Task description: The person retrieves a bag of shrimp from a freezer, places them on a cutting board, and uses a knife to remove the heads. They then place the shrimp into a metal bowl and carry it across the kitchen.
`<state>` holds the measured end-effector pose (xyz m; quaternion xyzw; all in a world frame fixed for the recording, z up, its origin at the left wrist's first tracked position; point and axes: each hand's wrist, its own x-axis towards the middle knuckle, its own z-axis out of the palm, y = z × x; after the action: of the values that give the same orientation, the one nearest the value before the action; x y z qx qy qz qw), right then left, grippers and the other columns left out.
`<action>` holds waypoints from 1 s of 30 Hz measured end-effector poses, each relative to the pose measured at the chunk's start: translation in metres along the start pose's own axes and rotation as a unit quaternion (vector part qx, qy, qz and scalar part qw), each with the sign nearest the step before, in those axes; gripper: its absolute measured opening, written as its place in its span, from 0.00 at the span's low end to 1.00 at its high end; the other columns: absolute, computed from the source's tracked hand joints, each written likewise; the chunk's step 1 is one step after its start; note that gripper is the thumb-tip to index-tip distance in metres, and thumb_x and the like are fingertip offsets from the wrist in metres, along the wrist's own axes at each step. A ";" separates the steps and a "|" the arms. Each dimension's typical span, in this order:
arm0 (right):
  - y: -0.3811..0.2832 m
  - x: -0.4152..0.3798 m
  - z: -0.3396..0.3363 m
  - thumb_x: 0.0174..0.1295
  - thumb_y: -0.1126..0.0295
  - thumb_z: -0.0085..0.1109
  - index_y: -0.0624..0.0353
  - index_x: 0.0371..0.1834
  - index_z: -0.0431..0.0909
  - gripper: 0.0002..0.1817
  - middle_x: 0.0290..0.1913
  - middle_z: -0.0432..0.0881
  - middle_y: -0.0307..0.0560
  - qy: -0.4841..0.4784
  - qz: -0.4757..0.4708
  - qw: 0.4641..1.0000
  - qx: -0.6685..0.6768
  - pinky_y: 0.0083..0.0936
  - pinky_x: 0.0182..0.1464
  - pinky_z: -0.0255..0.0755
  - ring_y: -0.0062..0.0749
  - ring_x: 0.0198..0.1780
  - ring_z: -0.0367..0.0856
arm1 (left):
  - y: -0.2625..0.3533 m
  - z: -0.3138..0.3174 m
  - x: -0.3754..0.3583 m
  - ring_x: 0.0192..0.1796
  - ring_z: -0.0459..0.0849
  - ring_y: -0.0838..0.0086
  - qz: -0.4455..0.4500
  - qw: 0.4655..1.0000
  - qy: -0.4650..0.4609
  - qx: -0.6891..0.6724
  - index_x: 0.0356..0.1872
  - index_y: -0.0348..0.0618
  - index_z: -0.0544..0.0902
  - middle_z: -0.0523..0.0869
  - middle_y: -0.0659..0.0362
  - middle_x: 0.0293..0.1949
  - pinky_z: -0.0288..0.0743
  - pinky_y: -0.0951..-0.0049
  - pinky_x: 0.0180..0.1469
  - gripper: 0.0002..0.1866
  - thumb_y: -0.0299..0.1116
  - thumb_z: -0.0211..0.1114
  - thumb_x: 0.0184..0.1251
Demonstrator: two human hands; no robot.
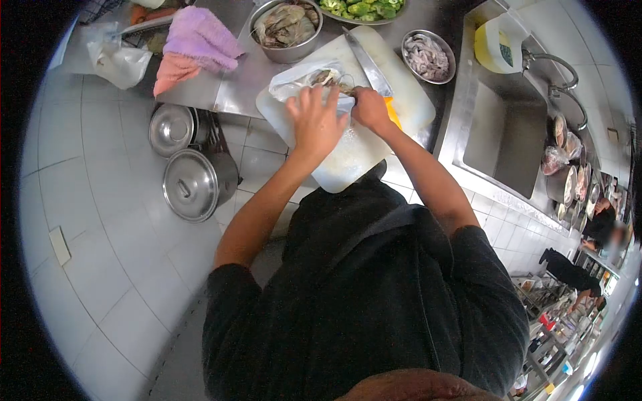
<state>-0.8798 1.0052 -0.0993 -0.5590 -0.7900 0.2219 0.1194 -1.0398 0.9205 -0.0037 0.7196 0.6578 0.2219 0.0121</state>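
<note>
A clear plastic bag (289,81) with shrimp (326,77) in it lies on the white cutting board (354,150). My left hand (315,123) is over the near side of the bag, its fingers stretched out and apart. Closed at the bag's right edge is my right hand (370,110), with its fingertips partly hidden. A large knife (368,63) with a yellow handle (392,112) rests on the board just beyond and beside my right hand. Behind the board stands a metal bowl of whole shrimp (287,27).
A bowl of cut squid-like pieces (426,57) and a bowl of green vegetables (361,8) flank the board. To the right is a metal sink (505,127) with a faucet (558,70). Towels (200,40) hang at left, above lidded pots (190,186). Other people work far right.
</note>
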 end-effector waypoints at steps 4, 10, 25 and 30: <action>-0.006 0.002 -0.028 0.50 0.69 0.59 0.63 0.35 0.86 0.12 0.34 0.85 0.65 -0.018 -0.026 0.999 0.023 0.49 0.47 0.78 0.60 0.40 0.84 | -0.015 0.024 -0.014 0.52 0.76 0.63 0.032 0.998 -0.048 0.007 0.38 0.44 0.88 0.82 0.58 0.40 0.58 0.50 0.61 0.11 0.33 0.71 0.51; -0.054 -0.004 -0.062 0.50 0.64 0.60 0.60 0.33 0.87 0.13 0.35 0.85 0.63 -0.025 -0.076 0.993 0.081 0.47 0.47 0.79 0.59 0.39 0.85 | -0.006 0.009 -0.044 0.48 0.77 0.63 0.078 0.994 -0.007 -0.071 0.31 0.45 0.88 0.80 0.59 0.35 0.59 0.53 0.60 0.06 0.28 0.70 0.50; -0.036 0.079 -0.014 0.45 0.67 0.62 0.57 0.34 0.88 0.13 0.41 0.87 0.56 0.023 -0.050 0.998 0.033 0.43 0.54 0.77 0.52 0.46 0.85 | -0.058 0.006 -0.073 0.52 0.80 0.60 -0.268 0.935 0.031 -0.232 0.38 0.43 0.89 0.83 0.46 0.54 0.72 0.62 0.56 0.10 0.27 0.76 0.52; -0.064 0.087 -0.061 0.44 0.70 0.66 0.59 0.32 0.87 0.10 0.33 0.87 0.54 0.065 -0.062 0.992 0.092 0.40 0.44 0.79 0.52 0.38 0.86 | -0.059 -0.028 -0.013 0.41 0.82 0.75 -0.340 0.853 0.030 -0.395 0.38 0.34 0.88 0.88 0.57 0.39 0.74 0.77 0.47 0.10 0.25 0.74 0.55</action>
<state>-0.9368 1.0822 -0.0200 -0.5085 -0.7899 0.2491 0.2355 -1.1053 0.9085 -0.0006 0.3785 0.7186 0.4666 0.3502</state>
